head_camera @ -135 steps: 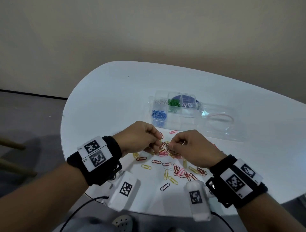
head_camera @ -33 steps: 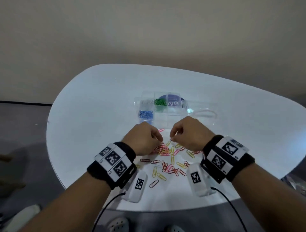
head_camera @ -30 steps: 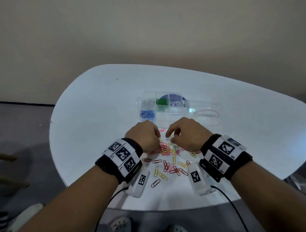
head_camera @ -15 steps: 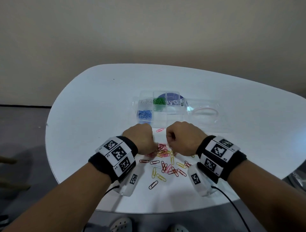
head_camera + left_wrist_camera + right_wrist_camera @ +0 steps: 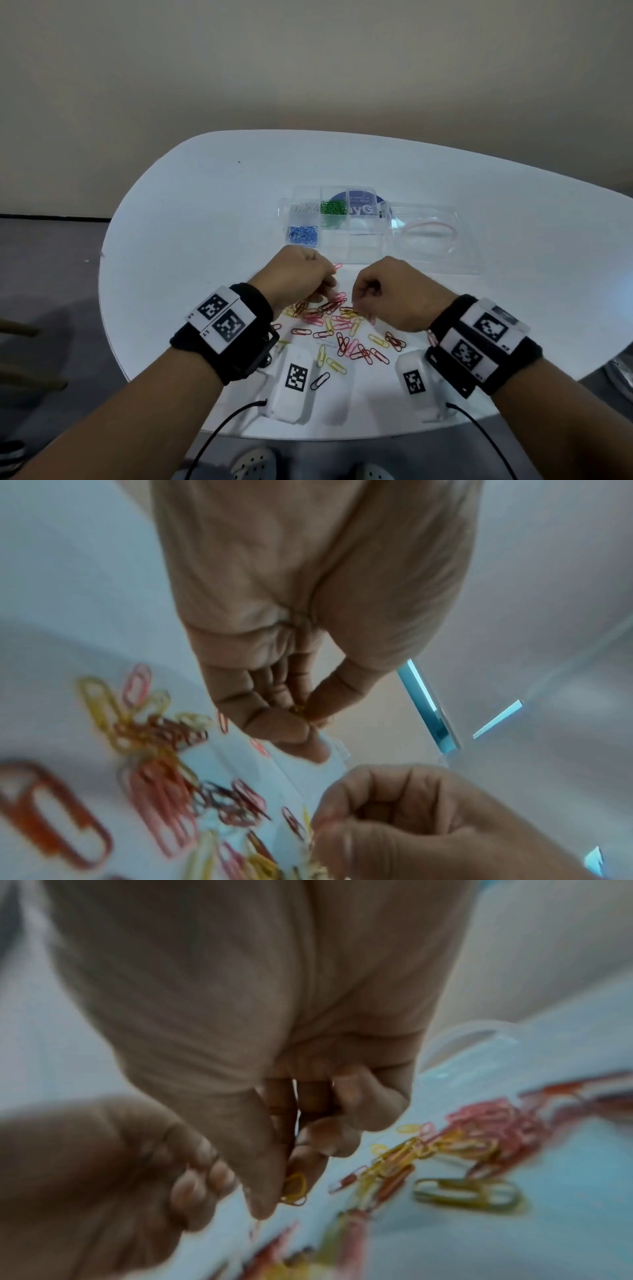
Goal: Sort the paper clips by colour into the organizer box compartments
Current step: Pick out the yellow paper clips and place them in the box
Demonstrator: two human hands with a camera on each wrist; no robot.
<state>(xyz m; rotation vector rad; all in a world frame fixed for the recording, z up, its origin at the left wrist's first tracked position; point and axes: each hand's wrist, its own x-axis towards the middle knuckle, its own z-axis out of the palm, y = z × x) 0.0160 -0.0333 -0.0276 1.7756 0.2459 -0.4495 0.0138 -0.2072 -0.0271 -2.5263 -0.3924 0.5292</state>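
Your left hand (image 5: 297, 277) pinches yellow clips (image 5: 301, 710) over the unsorted pile (image 5: 342, 329), your right hand (image 5: 390, 294) pinches another yellow clip (image 5: 294, 1188); next, probably carry them to an empty compartment of the organizer box (image 5: 352, 246) just beyond.

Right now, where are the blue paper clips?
In the head view, the blue paper clips sit in the near-left compartment of the clear plastic organizer box, just behind the left hand and diagonally near-left of the green paper clips.
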